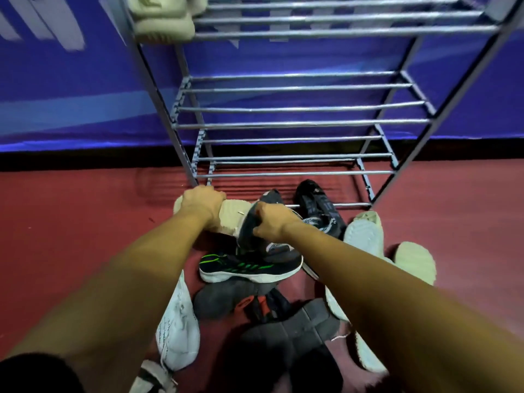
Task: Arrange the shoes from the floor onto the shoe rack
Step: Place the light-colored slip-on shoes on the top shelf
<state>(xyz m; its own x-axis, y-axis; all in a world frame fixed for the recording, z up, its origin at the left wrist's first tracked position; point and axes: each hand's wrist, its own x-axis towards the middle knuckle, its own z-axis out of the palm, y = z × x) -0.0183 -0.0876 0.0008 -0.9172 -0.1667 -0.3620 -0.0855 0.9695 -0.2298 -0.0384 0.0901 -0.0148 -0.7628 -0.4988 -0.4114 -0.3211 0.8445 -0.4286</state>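
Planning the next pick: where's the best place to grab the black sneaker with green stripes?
The black sneaker lies atop the pile, white sole edge toward the person. Probably pinch across its middle from above, fingers on the upper, thumb on the sole.

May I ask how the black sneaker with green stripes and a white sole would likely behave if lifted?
The green-striped black sneaker probably feels light, its thick sole holding shape. Lying across other shoes, it may slip.
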